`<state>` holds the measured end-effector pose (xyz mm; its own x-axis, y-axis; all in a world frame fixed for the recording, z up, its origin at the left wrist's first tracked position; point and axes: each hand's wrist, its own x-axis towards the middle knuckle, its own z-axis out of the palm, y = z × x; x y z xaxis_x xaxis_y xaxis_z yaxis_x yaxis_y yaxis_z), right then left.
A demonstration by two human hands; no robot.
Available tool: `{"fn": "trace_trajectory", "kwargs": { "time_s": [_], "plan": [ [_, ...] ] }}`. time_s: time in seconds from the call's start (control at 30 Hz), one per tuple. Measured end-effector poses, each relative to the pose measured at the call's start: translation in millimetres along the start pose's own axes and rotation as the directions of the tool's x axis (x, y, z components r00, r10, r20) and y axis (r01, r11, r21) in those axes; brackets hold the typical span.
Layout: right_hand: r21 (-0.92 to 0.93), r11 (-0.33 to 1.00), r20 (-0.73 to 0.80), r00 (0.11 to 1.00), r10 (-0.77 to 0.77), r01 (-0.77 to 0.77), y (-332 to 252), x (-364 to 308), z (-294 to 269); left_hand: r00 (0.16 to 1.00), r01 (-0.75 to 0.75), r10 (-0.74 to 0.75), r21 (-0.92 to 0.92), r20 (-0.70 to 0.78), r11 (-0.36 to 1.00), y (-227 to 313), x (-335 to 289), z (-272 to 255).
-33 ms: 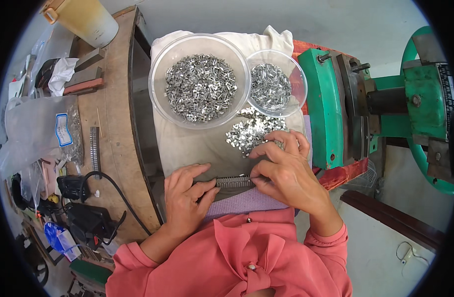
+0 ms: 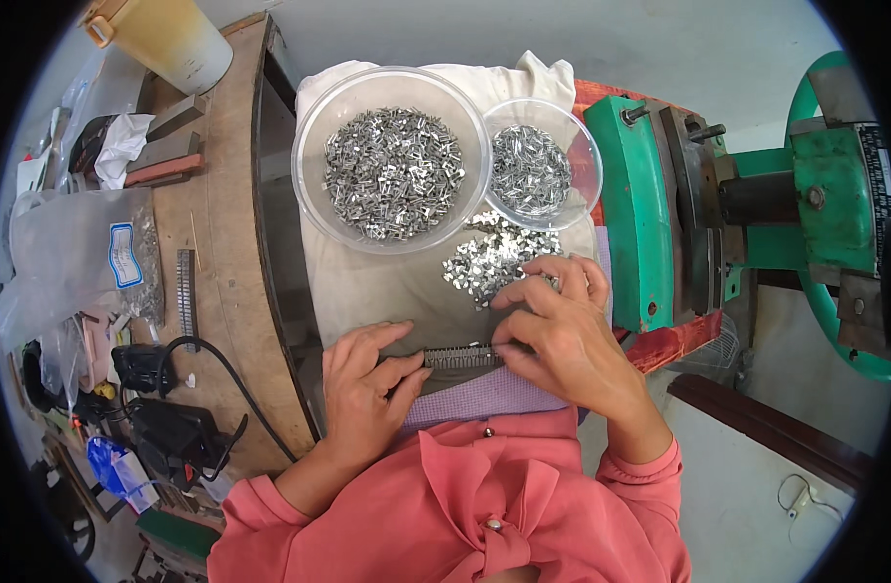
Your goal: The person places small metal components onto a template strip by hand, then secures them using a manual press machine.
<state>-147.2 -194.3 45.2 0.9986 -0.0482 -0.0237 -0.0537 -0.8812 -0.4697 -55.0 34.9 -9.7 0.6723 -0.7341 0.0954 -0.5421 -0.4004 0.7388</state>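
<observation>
A narrow toothed metal strip lies crosswise on the cloth in front of me, with a row of close slots along it. My left hand pinches its left end between thumb and forefinger. At the strip's right end, my right hand has thumb and forefinger drawn together; whatever is between them is hidden. A small shiny piece sits on the strip's upper edge near those fingertips. Just beyond my right hand spreads a loose pile of small shiny metal pieces, partly covered by its curled fingers.
A large clear bowl and a smaller clear tub hold small metal parts. A green press stands close on the right. The wooden bench at left carries a similar strip, a plastic bag and a black cable.
My right thumb and forefinger have shifted very slightly right, showing a little more of the strip's right end. My left hand and the strip stay put.
</observation>
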Motion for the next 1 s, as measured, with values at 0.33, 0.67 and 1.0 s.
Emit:
{"fn": "trace_trajectory", "kwargs": {
  "time_s": [0.33, 0.67, 1.0],
  "plan": [
    [0.139, 0.971, -0.053, 0.978, 0.204, -0.195, 12, -43, 5, 0.999, -0.047, 0.046, 0.024, 0.014, 0.999, -2, -2, 1],
    [0.064, 0.968, -0.243, 0.937, 0.251, -0.243, 14, -67, 32, 0.998, -0.063, 0.061, 0.071, 0.034, 0.995, 0, -2, 1],
    [0.051, 0.978, -0.208, 0.955, 0.210, -0.204, 6, -73, 29, 0.992, -0.114, 0.107, 0.086, 0.072, 0.990, -4, -10, -4]
  ]
}}
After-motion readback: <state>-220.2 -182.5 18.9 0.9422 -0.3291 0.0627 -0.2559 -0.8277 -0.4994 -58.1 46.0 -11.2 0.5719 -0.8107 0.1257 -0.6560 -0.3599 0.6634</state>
